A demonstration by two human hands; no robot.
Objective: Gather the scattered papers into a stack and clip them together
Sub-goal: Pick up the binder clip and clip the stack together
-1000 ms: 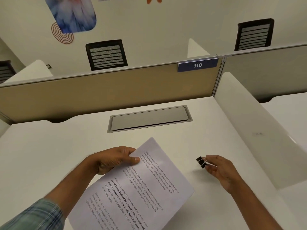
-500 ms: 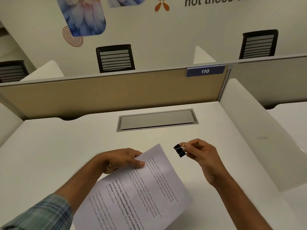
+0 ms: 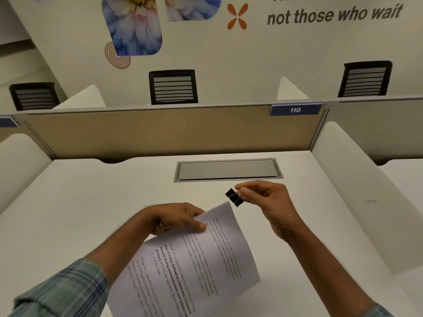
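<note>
1. The left hand (image 3: 177, 219) grips the papers (image 3: 194, 266) by their upper left edge, thumb pressed on the printed top sheet, fingers curled underneath.
2. The papers are gathered into one stack, held tilted above the desk (image 3: 80, 202), with the far corner pointing up toward the clip (image 3: 234, 197).
3. Whether the near end of the stack touches the desk cannot be told.
4. The right hand (image 3: 265, 202) pinches the clip's wire handles between thumb and fingertips; the other fingers are curled in.
5. The clip is black, in the air, just above and beside the stack's far corner, not touching the paper.
6. Whether the clip's mouth is spread open is too small to tell.
7. A grey hatch (image 3: 227, 169) is set in the desk behind the hands.
8. A beige partition (image 3: 148, 131) stands at the desk's far edge, with a blue tag (image 3: 295, 110) reading 110.
9. A white divider (image 3: 357, 191) rises on the right.
</note>
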